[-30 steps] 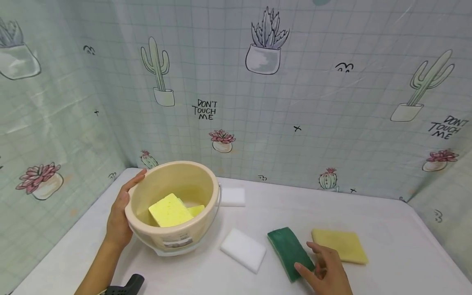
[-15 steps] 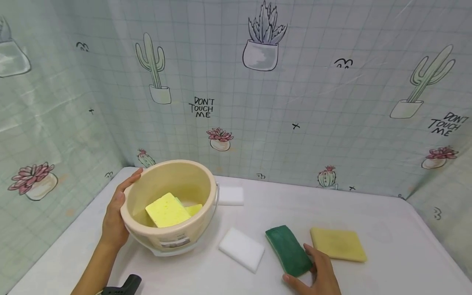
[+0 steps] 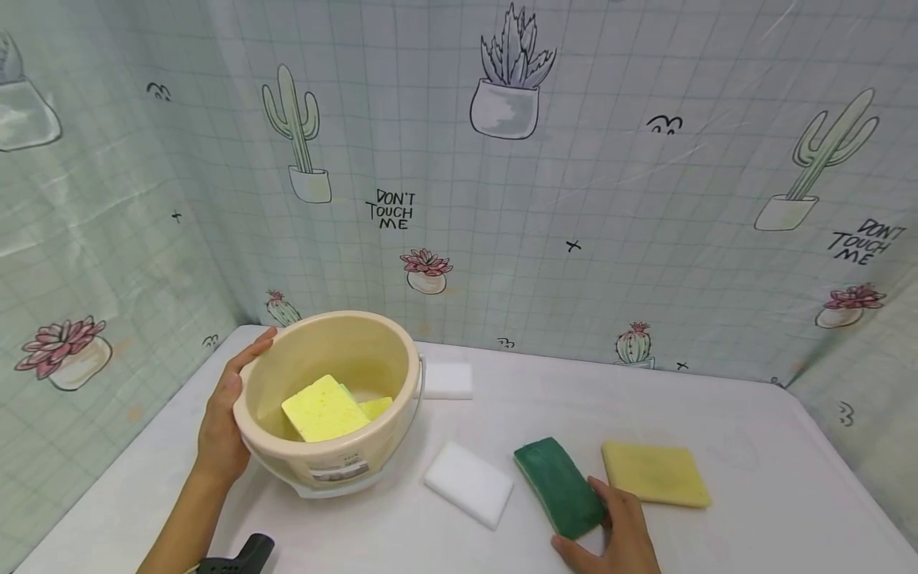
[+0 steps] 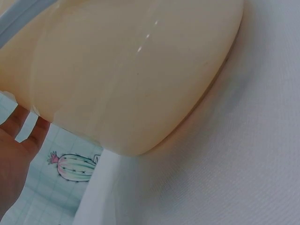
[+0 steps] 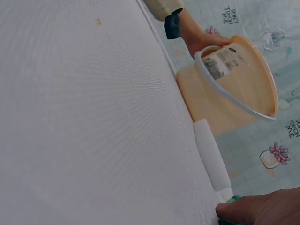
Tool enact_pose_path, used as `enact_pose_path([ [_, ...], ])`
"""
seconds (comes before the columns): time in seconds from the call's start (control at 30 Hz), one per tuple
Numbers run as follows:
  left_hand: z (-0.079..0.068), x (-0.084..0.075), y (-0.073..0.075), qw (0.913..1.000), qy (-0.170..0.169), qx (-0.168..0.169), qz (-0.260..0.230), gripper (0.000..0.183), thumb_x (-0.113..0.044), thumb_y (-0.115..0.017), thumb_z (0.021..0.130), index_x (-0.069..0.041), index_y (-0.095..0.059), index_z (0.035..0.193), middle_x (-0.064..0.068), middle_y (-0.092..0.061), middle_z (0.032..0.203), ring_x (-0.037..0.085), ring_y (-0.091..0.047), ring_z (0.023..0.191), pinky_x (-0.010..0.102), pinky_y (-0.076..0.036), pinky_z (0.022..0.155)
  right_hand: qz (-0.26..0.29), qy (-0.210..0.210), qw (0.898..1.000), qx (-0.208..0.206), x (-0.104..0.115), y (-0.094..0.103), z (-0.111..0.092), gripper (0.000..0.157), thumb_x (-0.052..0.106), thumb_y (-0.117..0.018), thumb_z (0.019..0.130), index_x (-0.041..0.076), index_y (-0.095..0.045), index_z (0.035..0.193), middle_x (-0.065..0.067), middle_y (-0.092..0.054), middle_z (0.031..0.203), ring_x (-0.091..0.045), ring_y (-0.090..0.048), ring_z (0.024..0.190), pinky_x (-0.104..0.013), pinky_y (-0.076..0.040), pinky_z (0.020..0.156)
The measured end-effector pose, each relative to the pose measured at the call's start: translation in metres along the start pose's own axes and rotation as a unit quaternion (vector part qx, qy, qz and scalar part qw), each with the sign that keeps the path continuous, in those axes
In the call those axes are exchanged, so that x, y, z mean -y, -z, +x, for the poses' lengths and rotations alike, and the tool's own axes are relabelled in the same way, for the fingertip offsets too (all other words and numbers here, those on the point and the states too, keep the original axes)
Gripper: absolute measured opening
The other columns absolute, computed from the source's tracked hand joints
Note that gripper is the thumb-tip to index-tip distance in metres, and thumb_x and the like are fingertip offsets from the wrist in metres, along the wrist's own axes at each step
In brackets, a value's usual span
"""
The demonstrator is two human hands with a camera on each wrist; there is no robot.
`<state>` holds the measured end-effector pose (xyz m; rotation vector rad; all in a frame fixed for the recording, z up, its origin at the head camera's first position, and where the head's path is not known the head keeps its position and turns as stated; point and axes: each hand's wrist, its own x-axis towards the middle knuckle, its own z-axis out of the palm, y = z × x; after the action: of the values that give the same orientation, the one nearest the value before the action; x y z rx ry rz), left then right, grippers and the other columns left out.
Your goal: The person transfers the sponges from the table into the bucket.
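In the head view, my left hand [image 3: 225,422] holds the side of a cream bucket [image 3: 402,343] near its rim. Its fingers reach along the bucket wall in the left wrist view. Several yellow sponges [image 3: 326,410] lie inside the bucket. My right hand [image 3: 613,534] grips the near end of a green scouring sponge [image 3: 559,486], thumb on the left side and fingers on the right. The thumb and only a sliver of green show in the right wrist view. A flat yellow sponge [image 3: 656,474] lies just beyond the right hand.
One white sponge [image 3: 469,484] lies between the bucket and the green one. Another white sponge [image 3: 448,381] sits behind, partly hidden by the bucket. The white-covered table [image 3: 774,478] backs onto a cactus-print curtain [image 3: 574,199]. The bucket's handle [image 5: 225,91] hangs down its outside.
My right hand has moved slightly left, and its thumb and fingers have closed about the green scouring sponge's near end. The left hand keeps its place on the bucket.
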<state>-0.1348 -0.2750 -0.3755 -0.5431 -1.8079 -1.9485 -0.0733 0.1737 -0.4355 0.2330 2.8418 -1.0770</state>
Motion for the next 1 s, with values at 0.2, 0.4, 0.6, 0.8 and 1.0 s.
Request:
enact_pose_path([
  [0.2, -0.001, -0.001, 0.0, 1.0, 0.0, -0.002, 0.001, 0.052, -0.03, -0.023, 0.102, 0.001, -0.035, 0.143, 0.009, -0.025, 0.155, 0.021, -0.02, 0.141, 0.02, -0.027, 0.108, 0.015, -0.012, 1.0, -0.005, -0.001, 0.002, 0.001, 0.101, 0.049, -0.087, 0.059, 0.001, -0.043, 0.137, -0.016, -0.045, 0.118, -0.019, -0.048, 0.086, -0.028, -0.045, 0.068],
  [0.4, 0.0, -0.002, 0.0, 0.9999, 0.009, -0.01, 0.009, 0.053, -0.03, -0.023, 0.103, 0.002, -0.035, 0.143, 0.009, -0.025, 0.155, 0.02, -0.02, 0.141, 0.02, -0.027, 0.108, 0.025, -0.017, 0.999, -0.021, -0.007, -0.002, 0.005, 0.099, 0.049, -0.087, 0.059, 0.003, -0.046, 0.136, -0.014, -0.048, 0.118, -0.016, -0.05, 0.085, -0.029, -0.047, 0.073],
  [0.6, 0.0, -0.001, 0.0, 0.9999, 0.007, -0.011, 0.004, 0.052, -0.03, -0.023, 0.103, 0.001, -0.035, 0.143, 0.009, -0.026, 0.155, 0.02, -0.02, 0.142, 0.021, -0.027, 0.108, 0.01, 0.001, 0.998, -0.058, -0.022, -0.012, 0.013, 0.095, 0.054, -0.085, 0.06, 0.009, -0.048, 0.135, -0.009, -0.05, 0.113, -0.013, -0.05, 0.082, -0.026, -0.046, 0.071],
  [0.8, 0.0, 0.001, 0.003, 0.9999, -0.012, -0.004, -0.006, 0.05, -0.027, -0.023, 0.103, -0.001, -0.037, 0.143, 0.008, -0.027, 0.154, 0.02, -0.02, 0.141, 0.02, -0.027, 0.108, 0.006, 0.034, 0.996, -0.084, -0.021, -0.013, 0.013, 0.09, 0.047, -0.086, 0.062, 0.01, -0.048, 0.135, -0.007, -0.049, 0.113, -0.011, -0.048, 0.08, -0.025, -0.048, 0.07],
  [1.0, 0.0, 0.001, 0.0, 0.9999, -0.001, -0.011, -0.003, 0.051, -0.029, -0.023, 0.103, 0.001, -0.036, 0.142, 0.01, -0.026, 0.154, 0.02, -0.02, 0.141, 0.021, -0.026, 0.108, 0.067, 0.054, 0.994, -0.067, 0.012, 0.007, -0.003, 0.083, 0.03, -0.088, 0.067, 0.006, -0.049, 0.135, -0.013, -0.048, 0.117, -0.017, -0.049, 0.085, -0.032, -0.051, 0.078],
])
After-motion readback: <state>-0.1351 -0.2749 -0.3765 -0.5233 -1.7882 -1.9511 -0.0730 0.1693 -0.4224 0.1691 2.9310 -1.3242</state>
